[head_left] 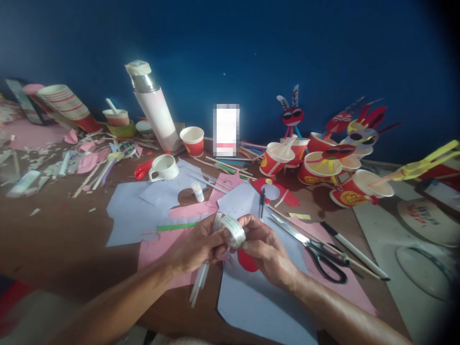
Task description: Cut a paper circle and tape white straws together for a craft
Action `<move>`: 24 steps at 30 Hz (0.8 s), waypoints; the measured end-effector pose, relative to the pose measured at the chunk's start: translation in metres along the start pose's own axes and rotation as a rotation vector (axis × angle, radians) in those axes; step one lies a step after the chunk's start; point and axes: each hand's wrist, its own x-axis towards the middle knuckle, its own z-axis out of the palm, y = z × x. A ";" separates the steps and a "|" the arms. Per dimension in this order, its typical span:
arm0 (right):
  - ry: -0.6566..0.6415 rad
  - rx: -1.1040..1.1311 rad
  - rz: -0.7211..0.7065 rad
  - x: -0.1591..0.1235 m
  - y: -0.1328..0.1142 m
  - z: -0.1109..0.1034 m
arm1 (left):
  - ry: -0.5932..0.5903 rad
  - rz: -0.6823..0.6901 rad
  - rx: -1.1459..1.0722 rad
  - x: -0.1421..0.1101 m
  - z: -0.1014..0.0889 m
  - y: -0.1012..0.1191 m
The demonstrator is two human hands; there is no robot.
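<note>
A roll of double-sided tape (233, 231), whitish with faint print on its band, is between my two hands above the paper. My left hand (206, 244) is closed around its left side. The fingers of my right hand (264, 249) are bent and pinch at its right edge. Under my left hand several thin white sticks (199, 287) point down; whether the hand holds them too, I cannot tell. Just below the tape, a red paper piece (247, 260) is partly covered by my right hand. Grey-blue paper (266, 306) and pink paper (154, 258) lie beneath.
Large scissors (312, 249), a black-and-white marker (354, 249) and a pen (262, 203) lie to the right. Behind stand decorated red paper cups (319, 167), a white mug (163, 167), a small bottle (197, 191) and a tall flask (154, 110). Paper scraps (89, 160) cover the left.
</note>
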 end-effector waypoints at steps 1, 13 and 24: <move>0.017 -0.055 -0.018 0.000 -0.002 -0.001 | 0.001 0.008 -0.017 0.000 -0.001 0.000; 0.101 -1.000 -0.525 0.003 -0.023 -0.008 | -0.037 0.031 -0.113 0.003 -0.005 0.003; -0.011 -1.234 -0.485 0.000 -0.034 -0.007 | -0.024 0.006 -0.044 0.003 -0.005 0.003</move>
